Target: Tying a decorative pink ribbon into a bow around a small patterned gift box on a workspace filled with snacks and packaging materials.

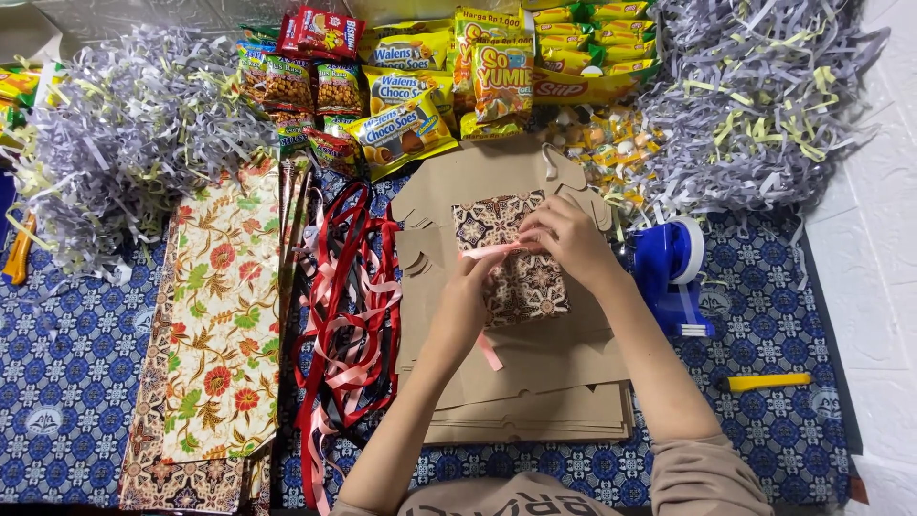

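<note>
Your left hand (468, 291) and right hand (564, 234) both pinch pink ribbon (489, 251) across batik-patterned box (511, 256) on cardboard stack (535, 392). Ribbon looks light, limp, slippery: keep hold near ends. Box likely light, crushable: steady by edges.

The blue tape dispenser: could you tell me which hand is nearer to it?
Right. The right hand is just left of the dispenser; the left hand is farther left, holding pink ribbon.

Your left hand (470, 291) and right hand (564, 239) pinch a pink ribbon (492, 251) across a small batik-patterned packet (506, 250), which lies on a stack of brown cardboard cutouts (521, 382). A blue tape dispenser (669, 268) stands just beside your right wrist.
</note>
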